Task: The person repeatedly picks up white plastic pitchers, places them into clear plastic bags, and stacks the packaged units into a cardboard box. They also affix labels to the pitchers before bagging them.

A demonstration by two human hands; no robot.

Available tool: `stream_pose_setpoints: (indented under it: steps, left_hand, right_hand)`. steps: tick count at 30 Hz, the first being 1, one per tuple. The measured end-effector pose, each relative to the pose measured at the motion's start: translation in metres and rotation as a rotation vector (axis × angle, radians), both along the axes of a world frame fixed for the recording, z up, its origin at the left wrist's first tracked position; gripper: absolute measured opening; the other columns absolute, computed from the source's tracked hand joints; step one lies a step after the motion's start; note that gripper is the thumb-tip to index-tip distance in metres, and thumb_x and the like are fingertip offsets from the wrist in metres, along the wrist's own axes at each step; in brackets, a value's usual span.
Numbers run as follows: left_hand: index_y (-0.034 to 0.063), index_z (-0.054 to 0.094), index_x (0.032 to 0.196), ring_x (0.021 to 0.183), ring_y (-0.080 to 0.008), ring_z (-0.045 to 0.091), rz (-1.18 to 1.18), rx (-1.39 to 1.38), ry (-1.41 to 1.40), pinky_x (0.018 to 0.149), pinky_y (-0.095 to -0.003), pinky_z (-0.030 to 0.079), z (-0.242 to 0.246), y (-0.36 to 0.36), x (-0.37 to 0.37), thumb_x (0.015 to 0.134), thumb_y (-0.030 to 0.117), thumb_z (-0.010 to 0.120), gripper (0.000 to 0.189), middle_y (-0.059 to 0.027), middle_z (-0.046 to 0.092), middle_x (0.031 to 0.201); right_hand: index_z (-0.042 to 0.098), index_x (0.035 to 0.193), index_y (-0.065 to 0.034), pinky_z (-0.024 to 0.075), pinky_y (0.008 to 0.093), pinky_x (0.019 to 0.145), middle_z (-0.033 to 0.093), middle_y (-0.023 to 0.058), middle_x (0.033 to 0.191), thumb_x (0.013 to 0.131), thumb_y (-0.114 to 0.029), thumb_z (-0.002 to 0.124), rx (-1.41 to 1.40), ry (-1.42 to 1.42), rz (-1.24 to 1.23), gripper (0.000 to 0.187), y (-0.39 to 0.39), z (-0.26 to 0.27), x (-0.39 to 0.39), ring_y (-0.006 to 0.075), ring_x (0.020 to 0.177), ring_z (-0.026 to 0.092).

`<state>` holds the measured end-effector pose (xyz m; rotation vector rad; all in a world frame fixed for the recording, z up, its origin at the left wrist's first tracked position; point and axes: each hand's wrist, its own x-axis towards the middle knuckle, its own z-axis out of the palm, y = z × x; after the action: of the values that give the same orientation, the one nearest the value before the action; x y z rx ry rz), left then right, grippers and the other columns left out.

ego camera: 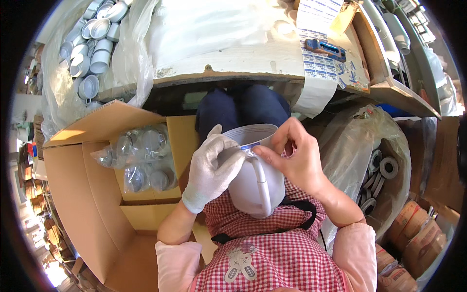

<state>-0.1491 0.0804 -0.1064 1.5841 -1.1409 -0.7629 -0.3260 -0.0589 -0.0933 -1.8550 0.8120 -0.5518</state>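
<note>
A grey plastic jug (pixel 239 186) with a looped handle rests on my lap, its threaded open mouth tilted away from me. My left hand (pixel 213 164), in a whitish work glove, grips the jug's rim on the left side. At the right, my bare right hand (pixel 297 157) presses its thumb on a blue-and-white sticker (pixel 251 146) just above the handle. Its other fingers curl by the rim. The sticker lies against the jug's wall, partly covered by the thumb.
An open cardboard box (pixel 98 186) at left holds bagged grey items (pixel 146 157). Grey plastic cups (pixel 100 54) fill a clear bag. Sheets of labels (pixel 321 65) lie on the table (pixel 226 60) under a blue tool (pixel 325 50). Grey ring-ended parts (pixel 388 168) fill a bag at right.
</note>
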Motion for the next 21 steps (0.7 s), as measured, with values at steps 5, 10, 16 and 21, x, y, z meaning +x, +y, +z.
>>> stream_pose_setpoints:
  steps: [5, 10, 16, 21]
  left_hand:
    - [0.0004, 0.069, 0.099, 0.090, -0.0250, 0.065, -0.018, -0.024, -0.052, 0.126, -0.0516, 0.029, 0.006, -0.001, 0.003, 0.095, 0.002, 0.066, 0.005, -0.0083, 0.065, 0.091]
    - [-0.0029, 0.063, 0.138, 0.134, -0.0386, 0.058, 0.034, -0.046, -0.309, 0.119, -0.0479, 0.039, 0.020, -0.006, -0.027, 0.101, 0.010, 0.056, 0.040, -0.0196, 0.065, 0.139]
    - [-0.0076, 0.047, 0.149, 0.127, -0.0501, 0.058, 0.084, -0.521, -0.979, 0.104, -0.0616, 0.050, 0.024, 0.020, -0.057, 0.107, 0.065, 0.036, 0.085, -0.0366, 0.054, 0.141]
    - [-0.0070, 0.054, 0.134, 0.117, -0.0353, 0.062, 0.240, -0.238, -0.545, 0.100, -0.0475, 0.051, 0.077, -0.005, -0.062, 0.109, 0.044, 0.032, 0.061, -0.0238, 0.060, 0.129]
  right_hand:
    - [0.057, 0.105, -0.0022, 0.0484, 0.0338, 0.064, 0.055, 0.0061, 0.078, 0.078, -0.033, 0.097, -0.258, -0.113, -0.035, 0.057, -0.035, -0.027, -0.021, 0.0190, 0.067, 0.054]
    - [0.074, 0.092, -0.0022, 0.0483, 0.0311, 0.068, 0.062, -0.0014, 0.073, 0.097, -0.033, 0.081, 0.147, -0.337, 0.182, 0.032, -0.031, -0.032, -0.010, 0.0111, 0.072, 0.057]
    - [0.073, 0.103, -0.0089, 0.0461, 0.0249, 0.088, 0.067, -0.0055, 0.096, 0.109, -0.042, 0.064, 0.883, -0.715, -0.360, 0.035, -0.033, -0.047, -0.066, 0.0028, 0.092, 0.056]
    - [0.076, 0.105, -0.0022, 0.0540, 0.0356, 0.092, 0.074, 0.0045, 0.106, 0.110, -0.026, 0.061, 0.339, -0.389, -0.436, 0.028, -0.050, -0.060, -0.181, 0.0153, 0.098, 0.068]
